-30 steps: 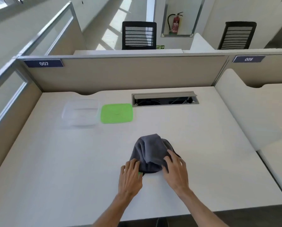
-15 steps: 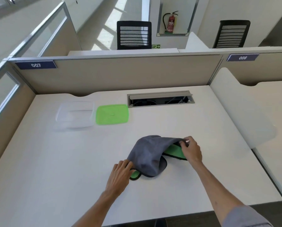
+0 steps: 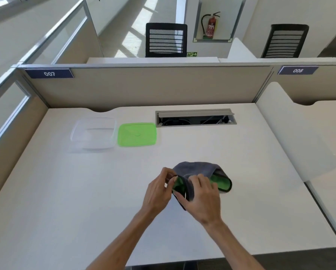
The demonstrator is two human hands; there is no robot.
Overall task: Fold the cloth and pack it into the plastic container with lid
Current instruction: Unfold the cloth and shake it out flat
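A cloth (image 3: 199,169), grey on one side and green on the other with a dark hem, lies bunched on the white desk near the front middle. My left hand (image 3: 159,190) pinches its left edge, and my right hand (image 3: 201,197) grips the same bunched end from the right. The cloth's right end rests on the desk, showing green. A clear plastic container (image 3: 94,134) sits without a lid at the back left, with its green lid (image 3: 137,135) lying flat just to its right.
An open cable hatch (image 3: 195,118) is set into the desk behind the lid. Beige partitions (image 3: 143,86) wall the back and left. A white divider panel (image 3: 291,131) bounds the desk's right side.
My right hand moved from the cloth's right corner back to its left end, beside my left hand. The left hand lifted from the desk and pinched the edge. The cloth bunched up.
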